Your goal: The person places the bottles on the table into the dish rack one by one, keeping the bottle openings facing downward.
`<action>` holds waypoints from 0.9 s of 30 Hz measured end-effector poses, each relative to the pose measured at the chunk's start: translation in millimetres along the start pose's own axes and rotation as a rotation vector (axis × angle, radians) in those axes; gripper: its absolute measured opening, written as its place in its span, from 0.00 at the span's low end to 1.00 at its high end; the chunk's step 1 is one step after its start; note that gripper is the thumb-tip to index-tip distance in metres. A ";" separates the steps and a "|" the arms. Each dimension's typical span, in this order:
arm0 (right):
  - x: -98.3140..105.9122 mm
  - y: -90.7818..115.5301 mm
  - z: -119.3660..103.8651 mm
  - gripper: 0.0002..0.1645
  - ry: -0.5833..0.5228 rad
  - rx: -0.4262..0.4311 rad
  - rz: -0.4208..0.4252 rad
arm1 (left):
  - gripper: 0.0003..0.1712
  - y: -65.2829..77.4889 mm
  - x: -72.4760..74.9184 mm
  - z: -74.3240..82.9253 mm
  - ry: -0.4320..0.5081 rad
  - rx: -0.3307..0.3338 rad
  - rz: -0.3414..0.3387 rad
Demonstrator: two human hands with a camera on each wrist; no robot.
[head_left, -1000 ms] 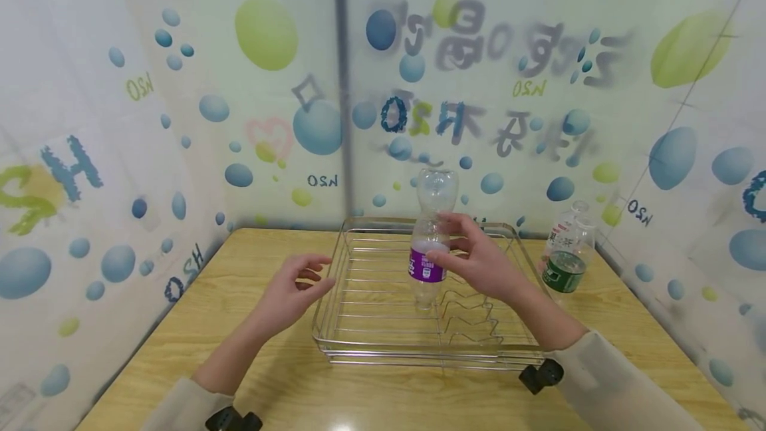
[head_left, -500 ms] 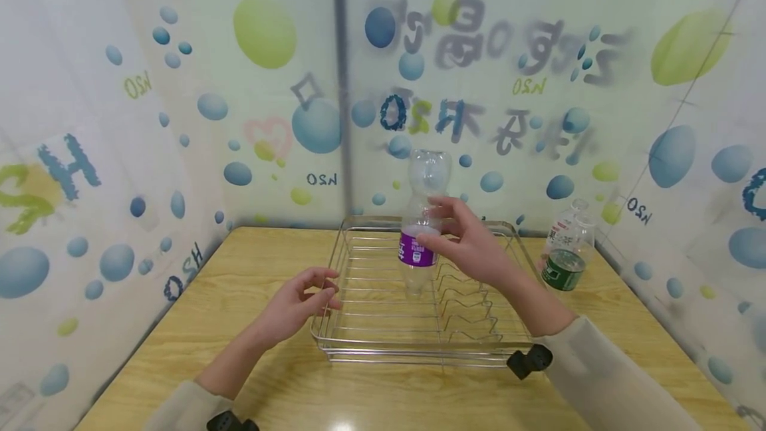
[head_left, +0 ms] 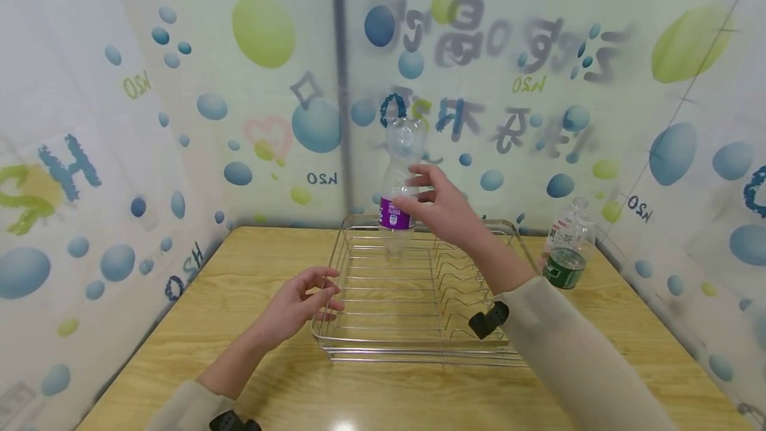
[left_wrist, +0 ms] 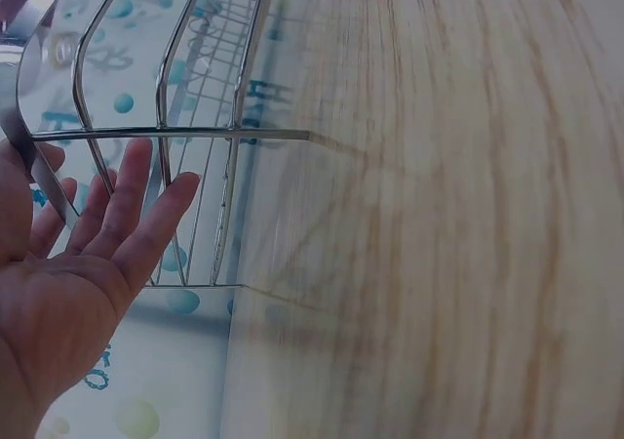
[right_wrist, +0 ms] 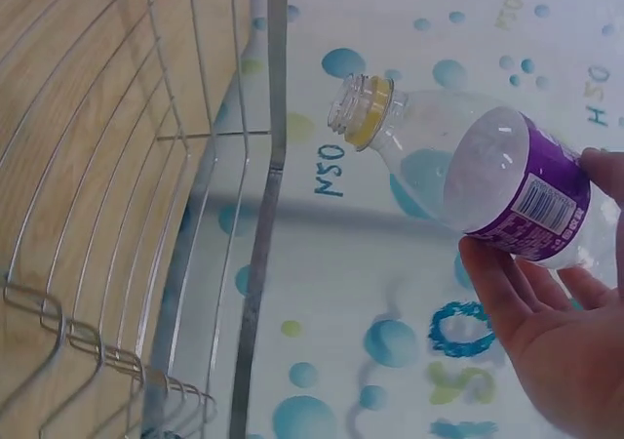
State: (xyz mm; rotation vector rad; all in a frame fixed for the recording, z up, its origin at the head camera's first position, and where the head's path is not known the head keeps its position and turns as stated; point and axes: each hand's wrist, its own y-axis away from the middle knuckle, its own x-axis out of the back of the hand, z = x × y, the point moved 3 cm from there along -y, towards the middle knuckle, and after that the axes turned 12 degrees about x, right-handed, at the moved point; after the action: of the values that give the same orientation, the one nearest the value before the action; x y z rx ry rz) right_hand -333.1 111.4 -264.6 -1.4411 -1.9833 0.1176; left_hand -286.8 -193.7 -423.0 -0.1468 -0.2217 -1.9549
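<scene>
And here's the clear plastic bottle with the purple label [head_left: 395, 185], up in the centre of the head view, mouth down and base up, its long axis close to vertical! The right hand [head_left: 439, 205] has it, thumb and fingers pinching it from the right around the label and waist. Now the key relation: bottle on the left of those fingertips, uncapped neck [right_wrist: 370, 112] hanging lowest, and the rectangular silver wire rack [head_left: 383, 340] beneath it in the frame. The right wrist view shows daylight between them, that yellow-ringed neck pointing at the flat metal rim and apart from it. In the head view the neck overlaps the far rail; whether it's squarely over the rack or just beyond, I can't tell.

Over at centre left, the left hand [head_left: 299, 301] is at the rack's left side, fingers apart and loosely bent among the side wires; any contact is hard to call. The right is clearly the nearer hand to the bottle, the left well apart.

And on the right of the frame, two more on the pale wooden table [head_left: 281, 378]: a clear bottle with a green label [head_left: 564, 270], and a clear bottle with a white label [head_left: 559, 235] just behind it.
</scene>
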 end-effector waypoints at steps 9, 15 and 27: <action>-22.2 -25.6 39.0 0.49 -0.096 -0.053 0.027 | 0.27 -0.8 -1.1 -0.9 0.022 -0.004 -0.013; -40.4 -37.8 53.8 0.49 -0.109 -0.095 0.048 | 0.26 -0.7 0.3 -0.8 0.022 -0.009 -0.011; -66.4 -43.0 82.4 0.48 -0.116 -0.148 0.039 | 0.24 0.6 -0.9 2.5 0.015 0.003 -0.008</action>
State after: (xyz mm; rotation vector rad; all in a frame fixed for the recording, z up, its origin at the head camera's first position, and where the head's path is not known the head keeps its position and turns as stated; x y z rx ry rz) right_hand -403.6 62.0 -339.7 -1.5998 -2.0946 0.0744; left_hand -285.9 -192.6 -420.8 -0.1298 -0.2153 -1.9626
